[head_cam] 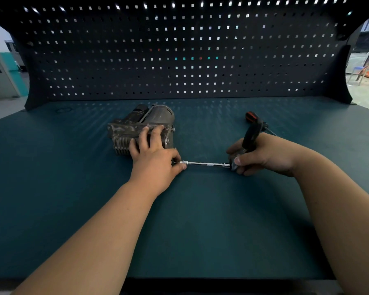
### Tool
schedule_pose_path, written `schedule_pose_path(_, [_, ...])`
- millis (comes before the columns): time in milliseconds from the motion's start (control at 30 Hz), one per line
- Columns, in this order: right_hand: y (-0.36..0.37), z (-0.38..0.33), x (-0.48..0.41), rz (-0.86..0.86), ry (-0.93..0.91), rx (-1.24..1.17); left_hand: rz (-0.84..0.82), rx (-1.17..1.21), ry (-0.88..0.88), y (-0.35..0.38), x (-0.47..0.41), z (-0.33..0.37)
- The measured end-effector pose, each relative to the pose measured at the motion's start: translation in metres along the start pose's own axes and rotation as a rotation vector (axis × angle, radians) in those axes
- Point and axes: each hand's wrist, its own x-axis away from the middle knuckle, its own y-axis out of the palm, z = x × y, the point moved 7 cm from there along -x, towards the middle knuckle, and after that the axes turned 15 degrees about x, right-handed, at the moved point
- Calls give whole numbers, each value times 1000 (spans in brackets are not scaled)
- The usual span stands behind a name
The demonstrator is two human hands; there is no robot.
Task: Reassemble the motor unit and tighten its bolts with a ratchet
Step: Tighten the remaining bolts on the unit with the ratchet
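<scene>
The motor [136, 122] lies on the green bench [200, 220], a little left of the middle of the frame, in front of the dark pegboard [179, 50]. The left hand [156, 158] rests on its near side: three fingers are curled over the housing, and the thumb and one more finger pinch the left end of a thin chrome bar [207, 164]. The bar runs level to the right, where it meets the head of the ratchet [251, 128]. The right hand [264, 154] grips that head, fingers closed round it, and the black handle with an orange end sticks up and away from the hand. I cannot tell if the bar's tip sits on a bolt, because the left hand hides it.
</scene>
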Motion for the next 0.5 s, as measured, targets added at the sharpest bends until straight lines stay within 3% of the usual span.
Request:
schedule_pose_path(300, [2, 7, -6, 94, 105, -7, 22, 71, 44, -2, 4, 4])
schedule_pose_path(500, [8, 13, -12, 157, 159, 110, -16, -99, 312, 8, 8, 42])
